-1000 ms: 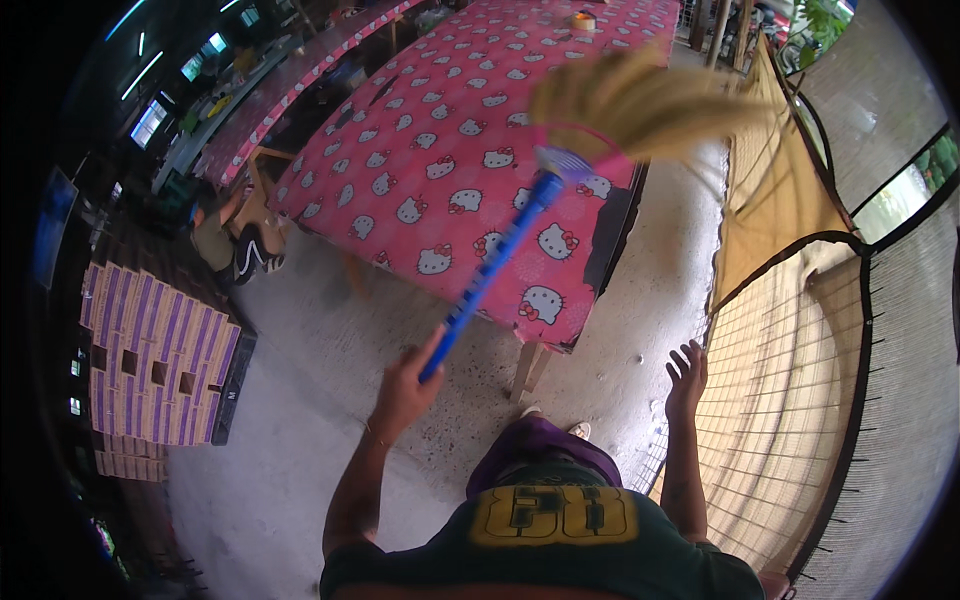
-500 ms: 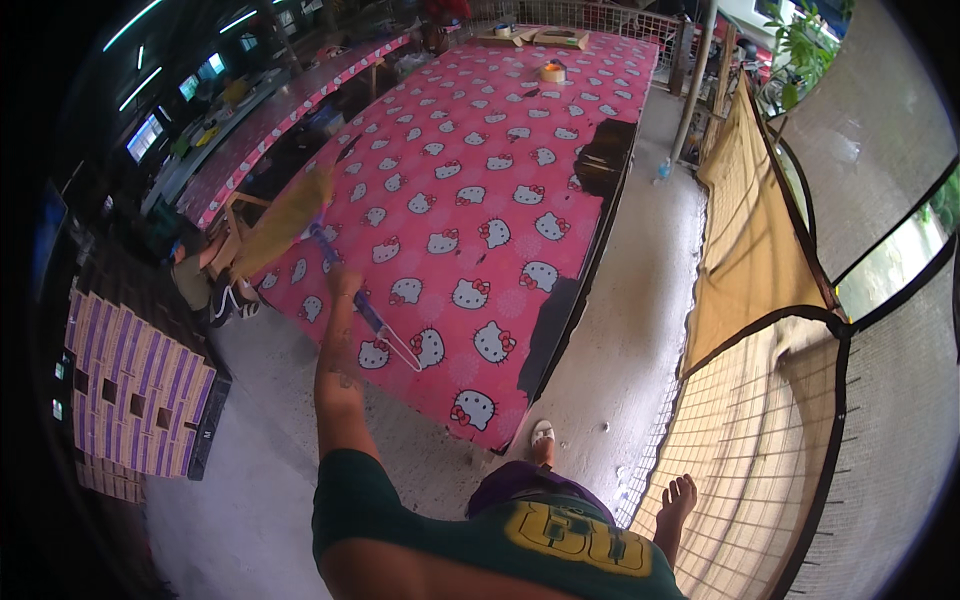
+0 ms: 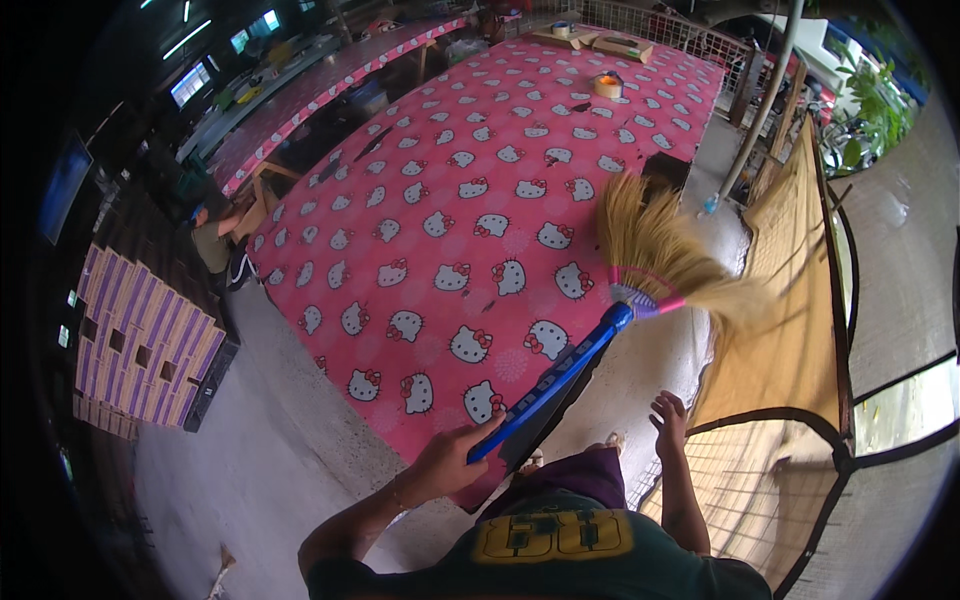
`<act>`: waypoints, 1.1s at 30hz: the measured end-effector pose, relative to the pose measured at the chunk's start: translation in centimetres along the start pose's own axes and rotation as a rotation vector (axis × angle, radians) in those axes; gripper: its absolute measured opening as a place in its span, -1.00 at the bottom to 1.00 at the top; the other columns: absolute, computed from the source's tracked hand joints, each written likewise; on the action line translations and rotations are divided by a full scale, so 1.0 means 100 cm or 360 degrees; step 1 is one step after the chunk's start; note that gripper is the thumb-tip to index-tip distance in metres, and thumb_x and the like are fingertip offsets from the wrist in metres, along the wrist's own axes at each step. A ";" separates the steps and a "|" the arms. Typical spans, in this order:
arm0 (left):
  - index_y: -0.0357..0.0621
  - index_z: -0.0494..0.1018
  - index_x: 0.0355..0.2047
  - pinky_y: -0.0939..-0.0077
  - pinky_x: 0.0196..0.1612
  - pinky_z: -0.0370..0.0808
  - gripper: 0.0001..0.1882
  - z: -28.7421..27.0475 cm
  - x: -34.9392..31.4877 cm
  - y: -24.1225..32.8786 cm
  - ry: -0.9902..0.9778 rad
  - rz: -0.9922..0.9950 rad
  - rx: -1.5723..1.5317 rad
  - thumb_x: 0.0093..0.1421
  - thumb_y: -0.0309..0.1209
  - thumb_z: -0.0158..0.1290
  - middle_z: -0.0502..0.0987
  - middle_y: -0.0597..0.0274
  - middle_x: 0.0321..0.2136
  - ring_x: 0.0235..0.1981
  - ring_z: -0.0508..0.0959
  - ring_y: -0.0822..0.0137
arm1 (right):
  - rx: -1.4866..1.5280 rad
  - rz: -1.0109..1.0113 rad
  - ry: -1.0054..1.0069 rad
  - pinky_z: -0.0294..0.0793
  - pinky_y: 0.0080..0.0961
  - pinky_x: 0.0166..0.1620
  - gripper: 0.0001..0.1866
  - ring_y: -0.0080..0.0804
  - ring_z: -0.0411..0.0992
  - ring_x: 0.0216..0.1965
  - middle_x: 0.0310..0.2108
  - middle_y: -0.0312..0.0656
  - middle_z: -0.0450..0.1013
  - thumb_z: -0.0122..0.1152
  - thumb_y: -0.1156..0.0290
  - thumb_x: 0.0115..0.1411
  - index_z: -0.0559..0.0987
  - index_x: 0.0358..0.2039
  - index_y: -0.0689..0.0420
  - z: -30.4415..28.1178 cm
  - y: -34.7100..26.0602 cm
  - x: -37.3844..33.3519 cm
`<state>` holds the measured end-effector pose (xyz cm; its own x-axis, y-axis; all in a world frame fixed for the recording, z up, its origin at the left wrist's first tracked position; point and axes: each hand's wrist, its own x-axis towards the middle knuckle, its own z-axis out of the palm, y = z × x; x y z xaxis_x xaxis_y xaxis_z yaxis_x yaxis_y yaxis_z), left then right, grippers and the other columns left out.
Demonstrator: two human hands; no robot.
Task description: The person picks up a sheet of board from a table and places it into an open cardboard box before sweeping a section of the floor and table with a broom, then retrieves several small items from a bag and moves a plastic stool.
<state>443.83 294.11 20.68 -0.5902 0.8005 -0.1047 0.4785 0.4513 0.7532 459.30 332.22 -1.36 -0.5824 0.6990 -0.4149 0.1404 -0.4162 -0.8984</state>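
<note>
My left hand [image 3: 455,455] is wrapped round the blue handle of a soft straw broom [image 3: 655,240], near the handle's end. The broom slants up and to the right. Its tan bristles fan out over the right edge of a long table [image 3: 430,320], and the outermost ones are blurred. The table wears a pink cover printed with white cat faces. My right hand [image 3: 670,420] hangs to the right of the table with its fingers apart, holding nothing.
A tape roll [image 3: 607,85] and flat cardboard pieces [image 3: 622,47] lie at the table's far end. Stacked purple-striped boxes [image 3: 150,335] stand left, near a crouching person [image 3: 212,245]. Tan netting [image 3: 765,300] and a slanted pole [image 3: 765,100] border the right side.
My left hand has swung the broom from the table's left side across to its right edge. My right hand has risen slightly. The view has shifted a little.
</note>
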 end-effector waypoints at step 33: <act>0.06 0.13 0.35 0.19 -0.25 0.52 -0.19 0.030 0.462 0.009 0.0291 -0.0417 0.0504 0.05 -0.51 0.11 0.49 -0.10 -0.26 -0.32 0.55 -0.04 | -0.0495 -0.0706 -0.0011 0.34 -0.38 0.11 -0.65 -0.32 0.39 -0.04 -0.09 -0.18 0.47 0.06 0.23 0.35 0.50 0.00 0.21 -0.048 -0.288 0.538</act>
<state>418.94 332.61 14.58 -0.8096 0.5730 -0.1273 0.4563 0.7508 0.4776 427.80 384.65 1.51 -0.6450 0.7640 0.0142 0.1095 0.1108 -0.9878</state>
